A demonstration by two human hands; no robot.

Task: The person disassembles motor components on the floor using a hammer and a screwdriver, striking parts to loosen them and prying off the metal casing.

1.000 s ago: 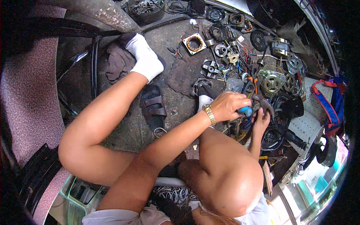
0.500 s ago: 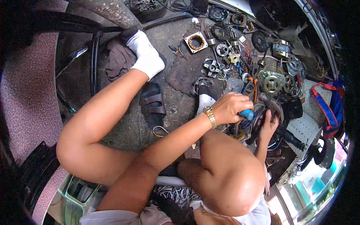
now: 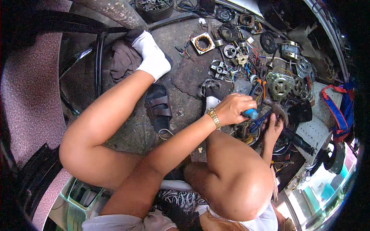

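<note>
My left hand, with a gold watch at its wrist, is closed around a tool with a blue handle. The handle's end sticks out on the right of the fist; the tool's working end is hidden. To its right, my right hand reaches up from behind my right knee, fingers curled against a curved, brownish-grey metal part. Shadow and fingers hide much of that part. Between the two hands lie long blue pieces, too blurred to name. Pliers with orange handles lie just beyond.
Motor parts crowd the floor ahead: a stator with copper windings, a finned metal housing and a motor. A black sandal lies by my socked left foot. At right stands a perforated white panel with a blue-red strap.
The whole view has shifted slightly. My left hand and the blue handle are a little further left, and my fingers on the metal part have shifted slightly. More of the blue pieces shows.
</note>
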